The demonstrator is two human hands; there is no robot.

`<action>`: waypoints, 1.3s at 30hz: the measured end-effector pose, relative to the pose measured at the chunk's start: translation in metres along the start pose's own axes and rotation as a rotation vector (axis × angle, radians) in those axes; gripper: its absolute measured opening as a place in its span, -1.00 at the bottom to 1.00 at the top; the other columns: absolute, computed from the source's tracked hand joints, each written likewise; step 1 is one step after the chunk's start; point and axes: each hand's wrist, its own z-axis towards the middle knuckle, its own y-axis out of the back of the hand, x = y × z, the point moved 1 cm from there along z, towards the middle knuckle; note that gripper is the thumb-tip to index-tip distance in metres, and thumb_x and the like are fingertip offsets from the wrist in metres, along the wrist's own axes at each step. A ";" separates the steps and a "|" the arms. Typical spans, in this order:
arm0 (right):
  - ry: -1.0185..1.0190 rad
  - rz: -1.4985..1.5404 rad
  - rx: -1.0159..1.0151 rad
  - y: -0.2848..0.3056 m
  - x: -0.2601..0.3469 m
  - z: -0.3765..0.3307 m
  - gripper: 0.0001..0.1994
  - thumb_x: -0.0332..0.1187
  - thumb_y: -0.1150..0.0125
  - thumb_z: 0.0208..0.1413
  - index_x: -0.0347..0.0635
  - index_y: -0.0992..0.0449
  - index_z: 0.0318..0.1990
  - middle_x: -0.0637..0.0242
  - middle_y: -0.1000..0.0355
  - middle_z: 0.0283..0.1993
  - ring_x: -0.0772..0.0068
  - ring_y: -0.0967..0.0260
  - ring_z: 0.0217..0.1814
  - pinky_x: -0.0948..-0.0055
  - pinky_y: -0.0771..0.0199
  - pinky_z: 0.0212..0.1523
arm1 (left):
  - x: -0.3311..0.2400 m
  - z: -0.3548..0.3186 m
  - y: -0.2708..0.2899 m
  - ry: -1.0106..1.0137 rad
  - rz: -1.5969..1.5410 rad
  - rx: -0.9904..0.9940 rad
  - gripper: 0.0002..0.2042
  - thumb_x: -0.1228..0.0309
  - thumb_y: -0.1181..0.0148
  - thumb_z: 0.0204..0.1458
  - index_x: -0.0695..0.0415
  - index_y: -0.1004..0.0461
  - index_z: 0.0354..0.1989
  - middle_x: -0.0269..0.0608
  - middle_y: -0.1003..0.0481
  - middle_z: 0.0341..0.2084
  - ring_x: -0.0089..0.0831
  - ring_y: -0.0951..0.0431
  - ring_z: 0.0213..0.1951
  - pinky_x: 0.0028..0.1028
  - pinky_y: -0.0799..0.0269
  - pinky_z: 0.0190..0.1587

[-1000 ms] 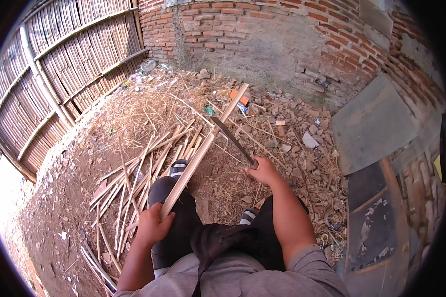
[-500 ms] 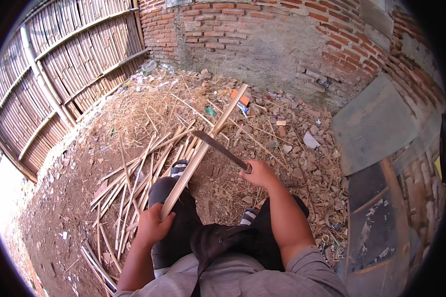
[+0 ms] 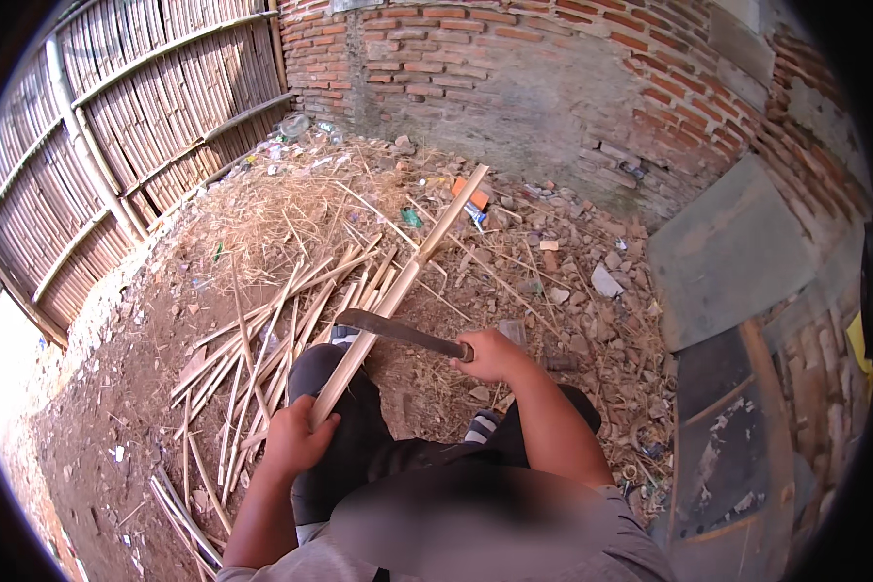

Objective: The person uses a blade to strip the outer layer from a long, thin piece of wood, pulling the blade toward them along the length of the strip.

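My left hand (image 3: 300, 437) is closed round the near end of a long split bamboo strip (image 3: 388, 303), over my left knee. The strip slants away to the upper right, its hollow inner side upward, with a joint partway along it. My right hand (image 3: 496, 356) grips the handle of a machete (image 3: 398, 330). The dark blade points left and crosses over the bamboo, a little beyond my left hand. Whether the blade touches the strip I cannot tell.
Several narrow bamboo strips (image 3: 252, 359) lie heaped on the ground to the left. Rubble and litter (image 3: 572, 281) spread to the right. A brick wall (image 3: 495, 87) stands behind, a woven bamboo fence (image 3: 155, 107) at far left, and grey sheets (image 3: 732, 252) lean at right.
My right hand has drawn the machete nearer and to the left, so its blade now crosses the bamboo closer to my left hand. The left hand keeps its hold.
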 end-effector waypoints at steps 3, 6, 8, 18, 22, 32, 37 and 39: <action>0.010 0.004 -0.099 0.003 -0.002 0.000 -0.63 -0.08 -0.45 0.03 -0.18 -0.60 -0.16 0.06 -0.55 -0.39 0.05 -0.55 -0.32 0.17 -0.49 -0.28 | -0.001 -0.001 0.002 0.002 0.011 -0.008 -0.63 0.16 -0.37 0.02 0.25 -0.44 -0.38 0.18 -0.52 -0.56 0.18 -0.59 -0.39 -0.04 -0.46 -0.32; -0.064 0.045 -0.243 0.002 -0.029 0.002 -0.58 -0.06 -0.45 0.03 -0.19 -0.62 -0.10 0.08 -0.55 -0.40 0.11 -0.55 -0.33 0.19 -0.49 -0.27 | -0.006 -0.001 0.004 0.012 0.009 0.003 -0.64 0.17 -0.37 0.02 0.25 -0.44 -0.38 0.19 -0.53 -0.56 0.19 -0.58 -0.38 -0.04 -0.46 -0.32; -0.147 0.052 -0.280 0.005 -0.048 0.001 -0.52 -0.04 -0.45 0.03 -0.22 -0.61 -0.03 0.08 -0.56 -0.39 0.12 -0.56 -0.33 0.20 -0.50 -0.26 | -0.007 0.000 0.002 0.020 -0.003 0.016 -0.64 0.17 -0.37 0.02 0.25 -0.44 -0.38 0.19 -0.53 -0.55 0.20 -0.58 -0.38 -0.03 -0.46 -0.32; -0.163 0.083 -0.199 0.013 -0.016 -0.003 -0.46 -0.09 -0.42 0.05 -0.33 -0.56 0.06 -0.05 -0.58 -0.23 -0.01 -0.58 -0.10 0.13 -0.52 -0.05 | -0.004 -0.001 0.000 -0.006 -0.019 -0.017 -0.65 0.18 -0.37 0.02 0.25 -0.44 -0.39 0.18 -0.52 -0.57 0.19 -0.58 -0.40 -0.04 -0.47 -0.32; -0.054 0.100 -0.079 0.008 -0.004 -0.003 -0.65 -0.13 -0.43 0.03 -0.19 -0.59 -0.16 0.02 -0.55 -0.32 -0.07 -0.56 -0.18 0.08 -0.51 -0.14 | -0.001 -0.001 0.000 -0.002 -0.032 -0.019 -0.65 0.18 -0.38 0.02 0.24 -0.45 -0.38 0.19 -0.52 -0.56 0.19 -0.58 -0.39 -0.04 -0.47 -0.31; -0.227 0.105 -0.248 0.019 -0.023 -0.007 -0.64 -0.10 -0.43 0.03 -0.19 -0.59 -0.18 0.04 -0.57 -0.34 -0.02 -0.56 -0.23 0.09 -0.50 -0.18 | -0.003 0.000 0.000 -0.005 -0.003 -0.015 -0.65 0.17 -0.37 0.02 0.23 -0.45 -0.38 0.18 -0.53 -0.55 0.18 -0.58 -0.38 -0.04 -0.46 -0.30; -0.265 0.095 -0.177 0.013 -0.037 -0.003 -0.46 -0.03 -0.45 0.04 -0.24 -0.57 0.05 0.03 -0.59 -0.22 0.07 -0.57 -0.14 0.16 -0.52 -0.10 | -0.006 0.001 0.000 -0.007 -0.001 -0.012 -0.65 0.17 -0.37 0.02 0.23 -0.45 -0.38 0.16 -0.53 -0.56 0.17 -0.58 -0.40 -0.05 -0.46 -0.32; -0.207 0.068 -0.214 0.009 -0.034 -0.002 -0.47 -0.03 -0.45 0.04 -0.23 -0.57 0.05 0.03 -0.58 -0.21 0.08 -0.57 -0.13 0.17 -0.52 -0.10 | -0.006 0.000 0.000 0.003 -0.010 -0.017 -0.65 0.17 -0.38 0.01 0.23 -0.45 -0.38 0.15 -0.52 -0.57 0.16 -0.58 -0.41 -0.06 -0.46 -0.33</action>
